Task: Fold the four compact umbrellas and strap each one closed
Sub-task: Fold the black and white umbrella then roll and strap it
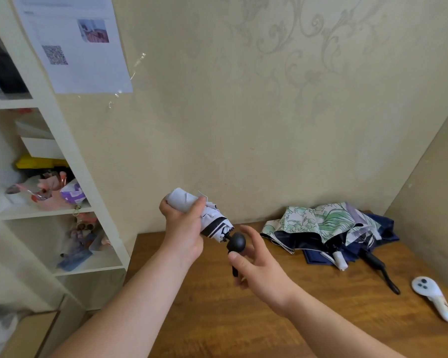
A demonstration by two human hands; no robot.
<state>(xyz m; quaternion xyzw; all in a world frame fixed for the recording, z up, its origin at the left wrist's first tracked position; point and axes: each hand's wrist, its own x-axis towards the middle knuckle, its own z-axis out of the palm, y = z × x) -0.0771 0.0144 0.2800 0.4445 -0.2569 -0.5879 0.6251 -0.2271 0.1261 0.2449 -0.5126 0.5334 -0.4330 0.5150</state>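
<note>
My left hand point(183, 228) grips a white compact umbrella point(212, 220) with a dark band, its canopy bunched and collapsed, held tilted above the wooden table point(217, 319). Its round black handle point(236, 241) points down to the right, and a black wrist strap point(234, 271) hangs below it. My right hand point(256, 262) is just beside the handle with fingers loosely spread, the thumb touching the handle's underside. A pile of unfolded umbrellas lies at the back right: a green-and-white floral one point(318, 219) on top of a navy one point(383, 228), with a white handle point(339, 259) and a black handle point(378, 264) sticking out.
A white handheld controller point(432, 297) lies near the table's right edge. A white shelf unit point(70, 161) full of small items stands at the left, against the wall. A side wall closes the table in on the right.
</note>
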